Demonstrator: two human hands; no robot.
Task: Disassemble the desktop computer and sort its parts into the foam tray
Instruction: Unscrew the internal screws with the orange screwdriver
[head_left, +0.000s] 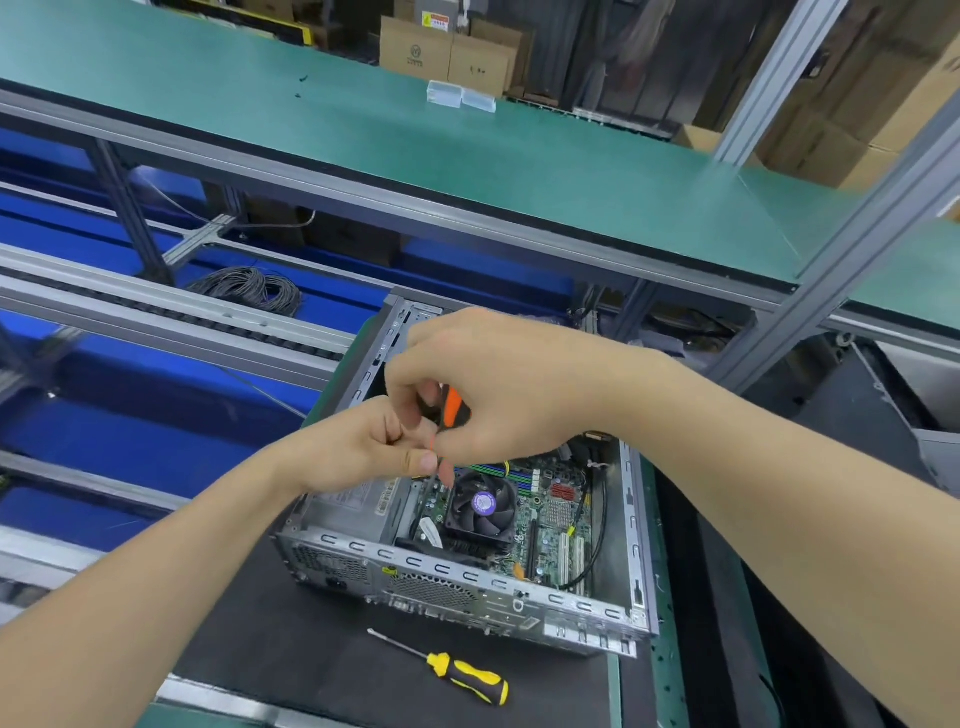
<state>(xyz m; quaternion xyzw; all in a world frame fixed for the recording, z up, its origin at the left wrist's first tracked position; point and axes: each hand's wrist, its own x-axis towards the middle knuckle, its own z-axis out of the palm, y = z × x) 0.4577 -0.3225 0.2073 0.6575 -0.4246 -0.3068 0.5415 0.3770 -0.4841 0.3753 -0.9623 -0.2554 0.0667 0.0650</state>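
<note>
The open desktop computer (467, 578) lies on a dark mat (260, 639) on the worktop, at 6 o'clock in the view. A yellow-and-black screwdriver (467, 675) lies on the mat near the case's front wall, at 6 o'clock from it. Both hands hang over the far half of the case and block it from view. The right grip (498, 384) is clenched around the handle of an orange screwdriver (453, 405). The left grip (363, 447) pinches its thin shaft, which points down beside the cooler fan (480, 506). Fingers hide most of the handle, and the tip is too small to make out. A coil of black cable (249, 288) lies at 10 o'clock. 2 clear plastic boxes (460, 96) sit on the green shelf (260, 104) at 12 o'clock.
</note>
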